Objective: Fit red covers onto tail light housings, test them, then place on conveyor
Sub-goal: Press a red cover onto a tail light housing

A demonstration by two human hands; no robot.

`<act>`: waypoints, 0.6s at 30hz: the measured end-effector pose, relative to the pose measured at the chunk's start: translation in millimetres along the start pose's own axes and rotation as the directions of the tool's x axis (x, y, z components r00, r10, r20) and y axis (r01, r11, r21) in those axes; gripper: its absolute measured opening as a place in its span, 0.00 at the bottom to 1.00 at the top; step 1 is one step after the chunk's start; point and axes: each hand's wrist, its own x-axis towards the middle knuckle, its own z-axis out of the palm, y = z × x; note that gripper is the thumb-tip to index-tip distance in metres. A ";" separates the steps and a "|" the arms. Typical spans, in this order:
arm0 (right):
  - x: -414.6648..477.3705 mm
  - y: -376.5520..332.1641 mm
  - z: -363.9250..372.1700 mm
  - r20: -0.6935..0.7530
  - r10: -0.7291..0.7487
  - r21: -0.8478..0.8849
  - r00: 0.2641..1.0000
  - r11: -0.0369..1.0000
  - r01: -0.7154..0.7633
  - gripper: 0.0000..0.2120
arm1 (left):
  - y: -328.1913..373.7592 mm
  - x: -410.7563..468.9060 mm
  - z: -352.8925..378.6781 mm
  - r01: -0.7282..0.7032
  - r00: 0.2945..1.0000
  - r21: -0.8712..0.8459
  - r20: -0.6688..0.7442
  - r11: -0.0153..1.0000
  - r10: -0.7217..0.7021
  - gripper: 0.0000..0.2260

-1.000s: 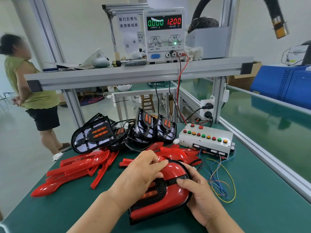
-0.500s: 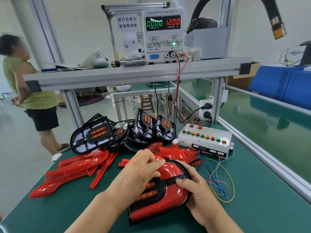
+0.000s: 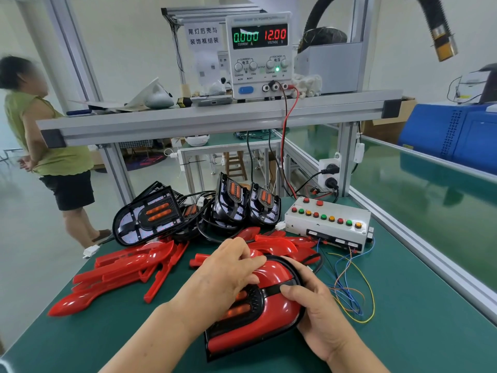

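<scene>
The green desk (image 3: 416, 332) fills the lower frame, and the conveyor (image 3: 430, 211) runs along its right side. On the shelf (image 3: 215, 117) at upper centre the supply (image 3: 259, 55) reads 12.00 volts and 0.000 amps, so I judge that no test has begun. Bare housings (image 3: 150, 215) are heaped at centre left, with loose red covers (image 3: 126, 267) spread below them. The button box (image 3: 326, 224) sits at centre right, its wires (image 3: 349, 286) trailing toward the bottom. The light (image 3: 271, 316), a red cover on a black housing, lies on the desk at lower centre. The left hand (image 3: 228, 275) lies over its upper part, fingers bent down onto the red. The right hand (image 3: 317, 316) clasps its right rim, thumb on the black cross strip. Each grip is closed on the light. This looks like the fitting step, with the cover being pressed home. The next move calls for checking that the rim is seated all round, then joining the light's lead to the box; I cannot tell which lead is its own.
</scene>
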 end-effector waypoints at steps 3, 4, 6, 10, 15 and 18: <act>-0.9 -0.3 -0.9 0.019 -0.006 -0.005 1.000 1.000 0.007 0.29 | 1.6 -0.1 1.8 0.038 0.999 -0.028 0.016 0.999 -0.037 0.10; -1.2 -0.4 -1.5 0.023 -0.007 -0.007 1.000 1.000 0.007 0.28 | 1.8 -0.8 3.6 0.031 1.000 -0.043 0.002 0.999 -0.031 0.10; -1.2 0.0 -2.5 0.033 -0.011 -0.012 0.999 1.000 0.011 0.28 | 0.3 -1.5 4.7 0.086 0.995 -0.101 -0.048 0.991 -0.091 0.09; -0.1 1.6 -2.8 0.046 -0.012 -0.017 0.999 1.000 0.012 0.28 | -4.0 -3.5 9.6 -0.015 0.996 -0.027 -0.083 1.000 0.012 0.14; 1.5 4.7 3.8 -0.017 -0.049 -0.041 0.999 0.998 0.048 0.18 | -6.7 -3.6 16.0 -0.005 0.995 -0.080 -0.102 0.997 -0.003 0.17; 3.8 7.3 7.5 -0.084 -0.070 -0.109 0.994 0.992 0.061 0.18 | -6.1 -1.4 20.1 -0.004 0.997 -0.017 -0.073 1.000 0.002 0.16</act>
